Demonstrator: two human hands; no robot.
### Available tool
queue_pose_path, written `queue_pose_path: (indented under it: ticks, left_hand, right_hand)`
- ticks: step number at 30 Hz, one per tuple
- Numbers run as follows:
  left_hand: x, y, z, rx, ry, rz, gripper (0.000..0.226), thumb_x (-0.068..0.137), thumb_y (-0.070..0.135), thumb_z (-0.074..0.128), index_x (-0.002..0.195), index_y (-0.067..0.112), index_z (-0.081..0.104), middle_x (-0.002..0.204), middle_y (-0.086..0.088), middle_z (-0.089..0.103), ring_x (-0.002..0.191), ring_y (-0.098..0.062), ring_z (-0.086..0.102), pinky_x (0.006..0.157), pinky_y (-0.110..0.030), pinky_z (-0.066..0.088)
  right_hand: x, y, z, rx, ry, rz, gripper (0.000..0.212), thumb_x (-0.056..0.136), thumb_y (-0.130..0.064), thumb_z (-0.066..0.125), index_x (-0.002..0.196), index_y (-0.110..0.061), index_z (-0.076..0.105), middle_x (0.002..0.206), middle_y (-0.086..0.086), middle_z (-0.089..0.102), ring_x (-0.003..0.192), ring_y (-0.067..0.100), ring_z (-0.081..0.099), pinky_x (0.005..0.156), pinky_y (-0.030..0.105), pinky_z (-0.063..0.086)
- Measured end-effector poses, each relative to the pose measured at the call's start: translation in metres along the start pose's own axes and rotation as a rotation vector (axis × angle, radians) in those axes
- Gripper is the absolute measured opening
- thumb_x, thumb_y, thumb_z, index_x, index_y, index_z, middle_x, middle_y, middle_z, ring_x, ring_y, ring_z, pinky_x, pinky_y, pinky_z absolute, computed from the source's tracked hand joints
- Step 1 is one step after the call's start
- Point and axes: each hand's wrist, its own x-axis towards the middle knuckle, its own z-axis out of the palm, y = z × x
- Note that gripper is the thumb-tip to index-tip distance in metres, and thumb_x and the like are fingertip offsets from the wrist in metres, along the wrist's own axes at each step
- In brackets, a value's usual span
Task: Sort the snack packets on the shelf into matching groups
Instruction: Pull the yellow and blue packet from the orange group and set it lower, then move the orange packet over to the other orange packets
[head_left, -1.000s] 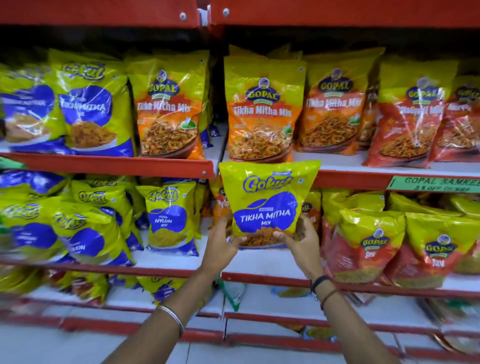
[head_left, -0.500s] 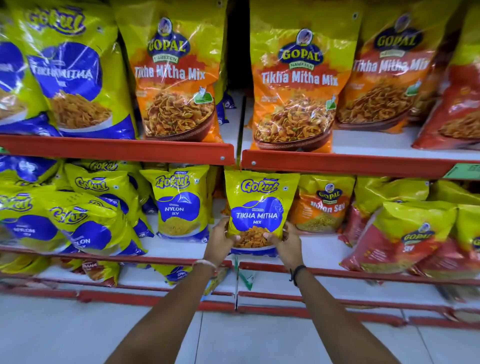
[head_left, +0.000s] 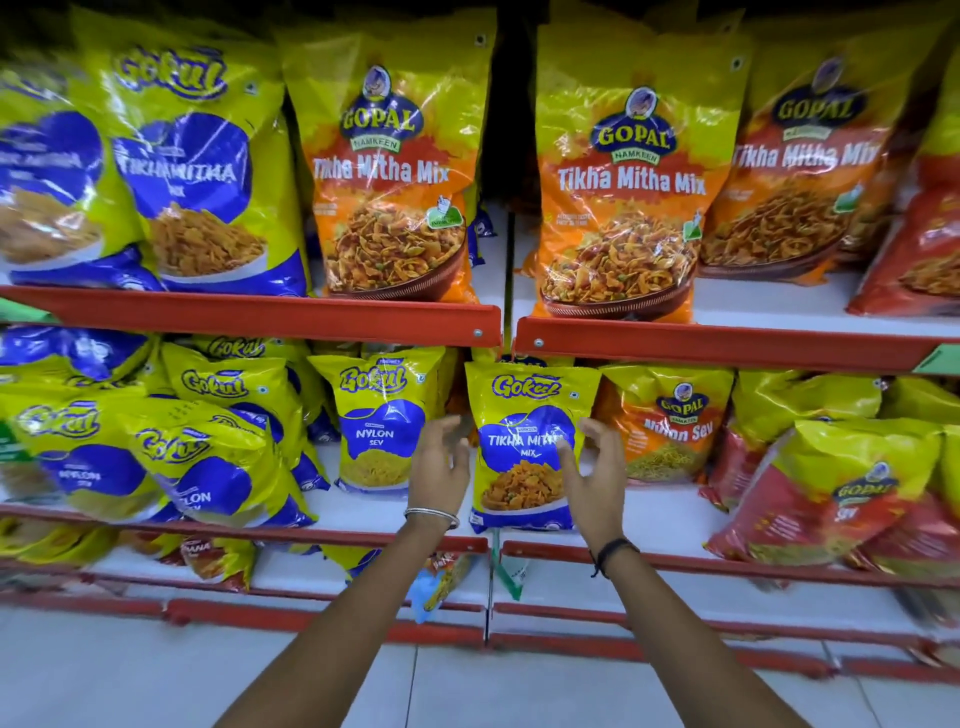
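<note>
Yellow "Gokul Tikha Mitha Mix" packet (head_left: 524, 447)

Top shelf shows three Gopal Tikha Mitha Mix packets (head_left: 387, 171), perhaps two Gokul packets (head_left: 202, 156).

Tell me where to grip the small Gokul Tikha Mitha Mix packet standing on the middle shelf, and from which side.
Grip the Gokul Tikha Mitha Mix packet by its two side edges near the lower half, coming straight from the front. It stands upright facing out, and the left hand and right hand already flank it, open.
</note>
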Motion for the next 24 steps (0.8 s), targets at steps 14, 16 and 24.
queue_pose_path:
  ticks: [14,16,24]
  left_hand:
    - [0.174,0.103,-0.144,-0.1,0.158,0.019,0.071,0.085,0.041,0.059,0.136,0.002,0.029,0.138,-0.016,0.042,0.128,-0.03,0.041,0.109,-0.05,0.035]
    - [0.179,0.103,-0.149,-0.201,0.029,-0.024,0.065,0.085,0.046,0.058,0.132,0.009,0.034,0.126,-0.006,0.052,0.118,-0.024,0.052,0.102,-0.047,0.044]
    - [0.17,0.081,-0.165,-0.252,-0.12,0.064,0.043,0.082,0.023,0.068,0.12,0.019,0.048,0.111,0.004,0.062,0.106,-0.01,0.06,0.095,-0.036,0.048]
  right_hand:
    - [0.124,-0.217,0.036,0.128,-0.258,-0.223,0.066,0.086,-0.039,0.065,0.137,-0.01,0.036,0.13,0.001,0.05,0.117,0.013,0.049,0.099,0.03,0.042]
    - [0.133,-0.22,0.049,0.062,-0.36,-0.161,0.081,0.077,-0.052,0.068,0.139,-0.011,0.034,0.128,-0.006,0.05,0.117,0.01,0.048,0.101,0.029,0.04]
    - [0.126,-0.203,0.064,0.054,-0.343,-0.208,0.083,0.07,-0.059,0.069,0.134,-0.013,0.047,0.135,0.007,0.058,0.124,0.025,0.054,0.102,0.047,0.046]
